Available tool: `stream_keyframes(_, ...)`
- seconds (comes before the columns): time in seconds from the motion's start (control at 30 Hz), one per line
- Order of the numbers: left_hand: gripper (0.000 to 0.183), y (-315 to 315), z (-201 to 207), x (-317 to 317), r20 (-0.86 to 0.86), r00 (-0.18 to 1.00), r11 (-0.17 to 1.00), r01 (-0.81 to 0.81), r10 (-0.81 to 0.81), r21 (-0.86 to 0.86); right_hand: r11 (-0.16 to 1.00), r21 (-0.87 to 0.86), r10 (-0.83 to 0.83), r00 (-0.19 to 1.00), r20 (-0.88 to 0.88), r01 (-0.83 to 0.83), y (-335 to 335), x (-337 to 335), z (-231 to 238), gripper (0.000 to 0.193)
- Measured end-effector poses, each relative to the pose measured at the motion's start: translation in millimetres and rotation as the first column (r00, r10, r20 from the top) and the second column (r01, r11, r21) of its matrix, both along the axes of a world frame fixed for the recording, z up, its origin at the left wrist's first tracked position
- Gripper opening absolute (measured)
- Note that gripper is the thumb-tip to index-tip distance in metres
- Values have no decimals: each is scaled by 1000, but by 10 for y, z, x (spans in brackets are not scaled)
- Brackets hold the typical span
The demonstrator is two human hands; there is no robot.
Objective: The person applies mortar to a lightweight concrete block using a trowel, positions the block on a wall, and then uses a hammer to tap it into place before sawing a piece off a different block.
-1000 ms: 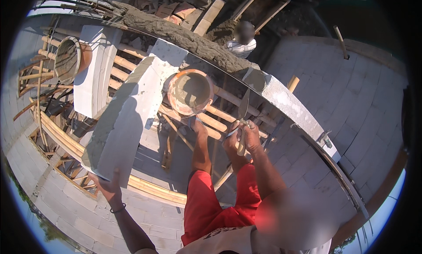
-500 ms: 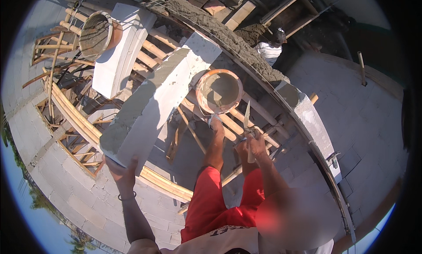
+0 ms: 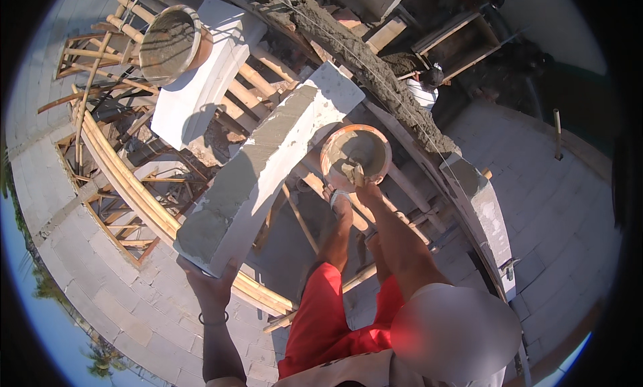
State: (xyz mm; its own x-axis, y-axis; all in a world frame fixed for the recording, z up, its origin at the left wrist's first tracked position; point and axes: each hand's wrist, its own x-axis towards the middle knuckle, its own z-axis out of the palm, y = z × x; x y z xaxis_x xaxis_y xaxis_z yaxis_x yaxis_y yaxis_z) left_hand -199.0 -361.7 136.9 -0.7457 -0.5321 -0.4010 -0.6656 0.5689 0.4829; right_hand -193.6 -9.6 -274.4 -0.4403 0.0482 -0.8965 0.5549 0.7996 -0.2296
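My left hand [image 3: 211, 286] grips the near end of a long white building block [image 3: 258, 196], fingers at one side and thumb at the other. Grey mortar [image 3: 251, 163] coats the block's upper face, rougher at the near end. My right hand [image 3: 365, 185] reaches over the rim of a round orange-brown bucket [image 3: 387, 152], closed on a trowel [image 3: 351, 169] whose blade dips into the mortar inside. The blade's tip is hard to make out there. The bucket rests on bamboo poles just beyond my foot.
A second bucket [image 3: 204, 47] stands by another white block [image 3: 191, 112] at the upper left. Bamboo poles [image 3: 264, 86] with gaps between them lie below me. A mortar-topped wall [image 3: 395, 92] with a taut string runs along the right. Farther off is another person [image 3: 423, 92].
My right hand has moved forward and left, bringing the trowel from beside the bucket down into it. My left hand stays on the block; the whole view has shifted slightly.
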Motion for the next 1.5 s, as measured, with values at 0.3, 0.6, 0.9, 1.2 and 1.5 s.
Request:
stream_keyframes(0.3, 83, 148, 79, -2, 14, 998, 998, -64, 64, 10, 862, -370, -345, 936, 69, 345, -868, -170, 1122, 68)
stream_keyframes(0.6, 87, 586, 174, -101, 18, 984, 984, -179, 179, -16, -306, -145, -466, -15, 885, 941, -2210, -236, 1467, 75)
stream_keyframes(0.9, 74, 506, 288, 33, -30, 927, 926, -371, 374, 64, -396, -222, -441, 27, 897, 891, -2222, -67, 1380, 52)
stream_keyframes(1.2, 64, 157, 1692, 1369, 24, 719, 684, -671, 695, 287, -118, -35, -401, -15, 916, 992, -2047, 649, 3256, 55)
stream_keyframes(1.5, 71, 720, 2331, 3166, 155, 418, 265, -778, 895, 569, 235, -438, -484, 495, 722, 868, -1525, 876, 4599, 70)
